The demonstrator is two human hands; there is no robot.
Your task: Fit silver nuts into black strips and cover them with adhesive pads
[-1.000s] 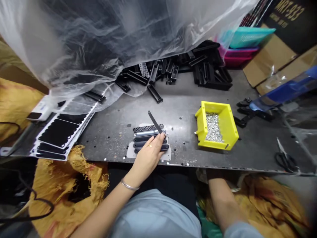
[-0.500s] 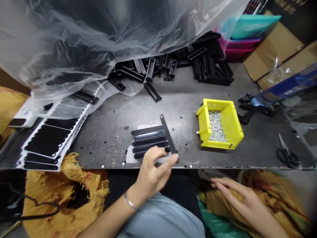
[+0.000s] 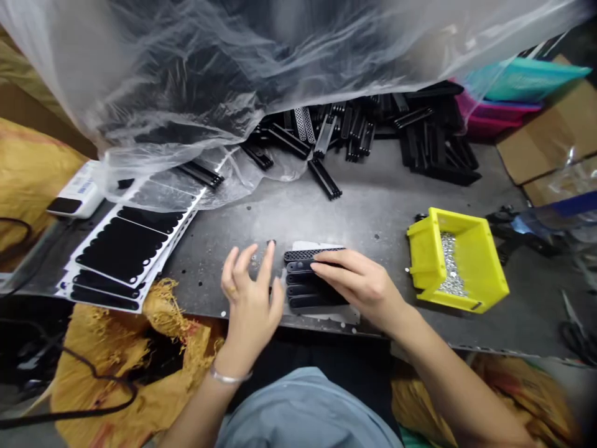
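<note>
A row of black slotted strips point(image 3: 298, 269) lies on a white backing sheet point(image 3: 347, 315) near the front edge of the grey metal table point(image 3: 373, 205). My right hand point(image 3: 359, 283) rests flat on these strips, fingers stretched out to the left. My left hand point(image 3: 249, 298) hovers just left of the row with its outer fingers spread. A thin black strip point(image 3: 272, 243) stands upright behind its forefinger, pinched against the thumb, with only its tip and a short piece showing.
A yellow bin point(image 3: 480, 239) of small silver screws stands at the right. A pile of black parts point(image 3: 373, 124) lies at the back under a clear plastic sheet point(image 3: 186, 93). Sheets of black stickers point(image 3: 125, 249) lie at the left, scissors point(image 3: 576, 330) at the far right.
My right hand came up from my lap onto the row of strips. My left hand moved left with the thin strip, turning it upright.
</note>
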